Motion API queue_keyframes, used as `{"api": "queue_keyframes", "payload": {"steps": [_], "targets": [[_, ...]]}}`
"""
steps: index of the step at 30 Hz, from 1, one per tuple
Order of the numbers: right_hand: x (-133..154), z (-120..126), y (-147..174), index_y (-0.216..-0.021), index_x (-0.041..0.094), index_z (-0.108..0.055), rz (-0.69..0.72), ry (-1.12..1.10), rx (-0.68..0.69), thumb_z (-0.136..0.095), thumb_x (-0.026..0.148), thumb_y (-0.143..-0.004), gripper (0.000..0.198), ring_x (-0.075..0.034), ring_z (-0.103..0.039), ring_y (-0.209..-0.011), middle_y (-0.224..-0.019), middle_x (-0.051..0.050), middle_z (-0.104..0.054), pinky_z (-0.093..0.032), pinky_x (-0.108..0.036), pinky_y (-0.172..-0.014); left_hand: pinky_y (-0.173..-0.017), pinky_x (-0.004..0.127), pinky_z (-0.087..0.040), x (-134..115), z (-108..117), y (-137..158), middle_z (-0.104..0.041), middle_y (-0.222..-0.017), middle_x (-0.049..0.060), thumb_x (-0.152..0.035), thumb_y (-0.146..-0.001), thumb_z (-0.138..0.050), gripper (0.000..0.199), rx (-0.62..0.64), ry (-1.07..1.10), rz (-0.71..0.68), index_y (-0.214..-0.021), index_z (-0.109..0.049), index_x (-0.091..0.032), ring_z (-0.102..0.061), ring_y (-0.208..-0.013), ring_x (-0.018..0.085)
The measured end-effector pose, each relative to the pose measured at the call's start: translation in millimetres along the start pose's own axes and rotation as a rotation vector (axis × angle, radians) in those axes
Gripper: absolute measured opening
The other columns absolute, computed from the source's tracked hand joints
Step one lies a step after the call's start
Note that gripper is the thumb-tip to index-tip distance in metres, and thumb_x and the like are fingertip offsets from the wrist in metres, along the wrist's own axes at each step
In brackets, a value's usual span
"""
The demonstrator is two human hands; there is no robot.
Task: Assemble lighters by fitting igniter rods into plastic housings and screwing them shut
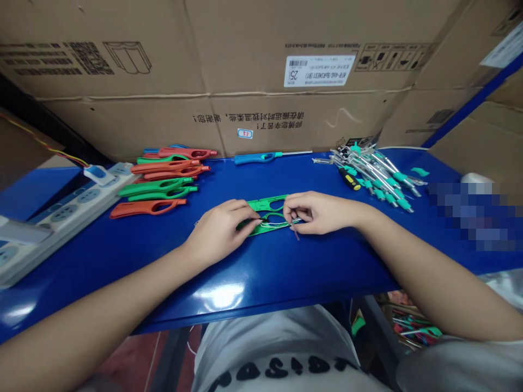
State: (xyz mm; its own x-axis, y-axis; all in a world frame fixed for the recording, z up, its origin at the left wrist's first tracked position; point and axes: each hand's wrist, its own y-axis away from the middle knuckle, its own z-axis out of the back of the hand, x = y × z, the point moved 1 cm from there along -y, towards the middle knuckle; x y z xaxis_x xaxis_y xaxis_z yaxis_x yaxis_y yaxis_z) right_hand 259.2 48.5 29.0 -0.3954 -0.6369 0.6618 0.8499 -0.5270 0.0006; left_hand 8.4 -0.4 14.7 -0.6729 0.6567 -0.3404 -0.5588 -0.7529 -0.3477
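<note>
Both hands (220, 228) (318, 212) pinch green shell (267, 206); red-green stack (163, 179) left.

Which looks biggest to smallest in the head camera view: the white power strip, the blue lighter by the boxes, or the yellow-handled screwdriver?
1. White power strip, though it lies nearer the camera, which inflates it.
2. Blue lighter.
3. Yellow-handled screwdriver, clearly smallest.

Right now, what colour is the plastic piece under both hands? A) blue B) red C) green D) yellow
C: the left hand and the right hand both rest on a green plastic piece lying flat on the blue table.
</note>
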Motion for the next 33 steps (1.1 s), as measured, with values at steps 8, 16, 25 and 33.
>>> {"api": "queue_keyframes", "payload": {"steps": [8, 16, 25, 33], "targets": [[1.7, -0.3, -1.2, -0.096, 0.016, -0.065, -0.066, -0.006, 0.008, -0.065, 0.016, -0.08, 0.015, -0.01, -0.043, -0.062, -0.073, 0.004, -0.05, -0.036, -0.022, -0.06, -0.08, 0.033, -0.052, 1.6, -4.1, -1.7, -0.07, -0.095, 0.005, -0.027, -0.099, -0.057, 0.017, 0.02, 0.051, 0.067, -0.096, -0.071, -0.018, -0.066, -0.089, 0.02], [1.9, -0.8, -1.3, -0.094, 0.016, -0.063, -0.067, 0.014, 0.002, -0.064, 0.016, -0.081, 0.013, -0.01, -0.044, -0.062, -0.07, 0.004, -0.049, -0.036, -0.022, -0.06, -0.077, 0.031, -0.052, 0.3, -3.4, -1.2, -0.07, -0.094, 0.006, -0.024, -0.098, -0.058, 0.016, 0.012, 0.059, 0.073, -0.094, -0.071, -0.018, -0.067, -0.087, 0.019], [2.2, 0.0, -2.5, -0.091, 0.015, -0.063, -0.08, 0.025, 0.005, -0.065, 0.021, -0.085, 0.009, -0.01, -0.044, -0.061, -0.068, 0.004, -0.049, -0.035, -0.023, -0.059, -0.079, 0.033, -0.054, -1.4, -0.7, 0.2, -0.074, -0.094, 0.006, -0.024, -0.097, -0.061, 0.017, 0.008, 0.006, 0.053, -0.096, -0.076, -0.018, -0.069, -0.088, 0.021], [0.9, -1.7, -2.7, -0.089, 0.016, -0.063, -0.053, 0.033, -0.004, -0.065, 0.022, -0.085, 0.008, -0.01, -0.044, -0.061, -0.068, 0.004, -0.049, -0.034, -0.022, -0.059, -0.073, 0.029, -0.052, -5.1, -3.8, -0.7, -0.074, -0.098, 0.004, -0.025, -0.096, -0.061, 0.015, -0.009, 0.016, 0.149, -0.096, -0.075, -0.02, -0.07, -0.086, 0.019]]}}
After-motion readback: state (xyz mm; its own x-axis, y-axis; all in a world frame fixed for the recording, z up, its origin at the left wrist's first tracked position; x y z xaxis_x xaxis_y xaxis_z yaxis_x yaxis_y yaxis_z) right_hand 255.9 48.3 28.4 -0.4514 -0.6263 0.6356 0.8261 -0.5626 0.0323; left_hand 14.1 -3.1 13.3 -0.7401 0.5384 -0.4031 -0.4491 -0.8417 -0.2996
